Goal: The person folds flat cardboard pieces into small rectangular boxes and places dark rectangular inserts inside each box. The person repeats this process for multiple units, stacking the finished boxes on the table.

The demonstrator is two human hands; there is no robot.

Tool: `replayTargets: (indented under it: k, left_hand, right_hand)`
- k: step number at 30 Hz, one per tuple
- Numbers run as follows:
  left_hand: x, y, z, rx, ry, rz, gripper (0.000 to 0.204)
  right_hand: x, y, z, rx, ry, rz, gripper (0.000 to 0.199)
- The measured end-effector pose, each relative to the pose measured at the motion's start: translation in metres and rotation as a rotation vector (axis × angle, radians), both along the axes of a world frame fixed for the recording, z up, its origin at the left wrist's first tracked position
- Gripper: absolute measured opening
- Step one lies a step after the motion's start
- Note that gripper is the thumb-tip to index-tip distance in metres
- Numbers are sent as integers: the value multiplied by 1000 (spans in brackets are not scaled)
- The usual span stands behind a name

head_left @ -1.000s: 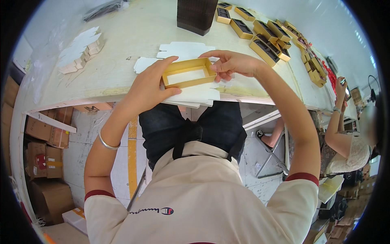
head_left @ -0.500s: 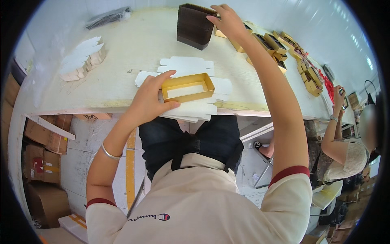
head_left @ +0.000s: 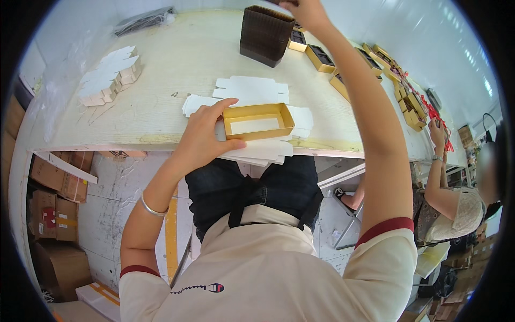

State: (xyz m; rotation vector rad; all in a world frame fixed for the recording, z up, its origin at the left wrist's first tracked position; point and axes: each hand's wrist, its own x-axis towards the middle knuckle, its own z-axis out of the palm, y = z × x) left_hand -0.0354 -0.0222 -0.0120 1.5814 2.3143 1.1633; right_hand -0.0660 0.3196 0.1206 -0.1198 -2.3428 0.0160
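Observation:
My left hand [head_left: 206,131] grips the left end of a shallow gold box [head_left: 260,134], fingers behind it and thumb in front. The box is open at the top and shows a pale bottom inside. It rests on a pile of flat white cardboard blanks [head_left: 252,89] at the table's near edge. My right hand [head_left: 307,13] is raised at the top of the picture, closed on a thin dark brown insert [head_left: 276,2], partly cut off by the picture's edge. Just below stands a tall stack of nested dark brown inserts [head_left: 265,37].
Gold boxes with dark inserts [head_left: 321,58] lie along the table's right side. Folded white blanks [head_left: 110,75] stand at left, and a dark plastic-wrapped bundle [head_left: 144,22] lies at the back. A co-worker [head_left: 448,204] sits at right near red ribbons [head_left: 432,102]. Cartons [head_left: 59,214] fill the lower left.
My right hand has lifted up and away from the dark stack, now with a dark insert in it. My left hand still grips the gold box. The co-worker's raised hand has shifted a little.

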Motion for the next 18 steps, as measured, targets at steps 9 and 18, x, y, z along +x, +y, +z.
replayTargets:
  k: [9,18]
  left_hand:
    - [11,-6,13,78,142,-20,77]
    - [15,11,18,7,133,-156,72]
  right_hand:
    - [185,-111,-16,-1114,-550,182,52]
    - [178,-103,-53,-1227,-927,-46,54]
